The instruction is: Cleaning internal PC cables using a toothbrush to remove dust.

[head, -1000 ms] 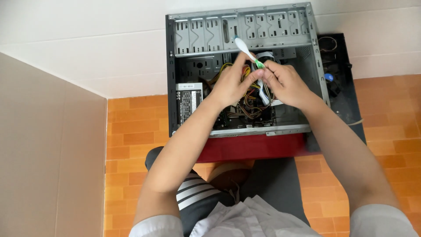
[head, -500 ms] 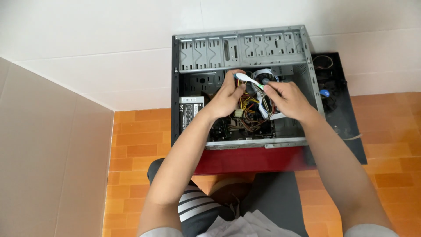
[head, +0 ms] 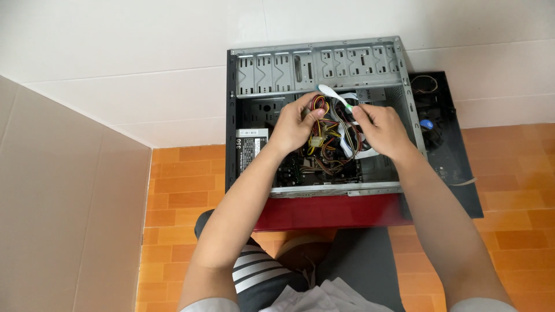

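Toothbrush (head: 334,97) above silver-labelled power supply (head: 250,150)

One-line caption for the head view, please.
Left hand holds wire bundle inside open computer case; right hand grips white-green brush.

Open grey metal computer case (head: 315,63) with a black edge sits on a dark red stand (head: 329,211). The cable bundle (head: 324,136) inside is yellow, red and black. White-and-green toothbrush (head: 335,98), orange wood-pattern floor (head: 179,190), white wall (head: 115,52), black-and-white striped shorts (head: 254,268).
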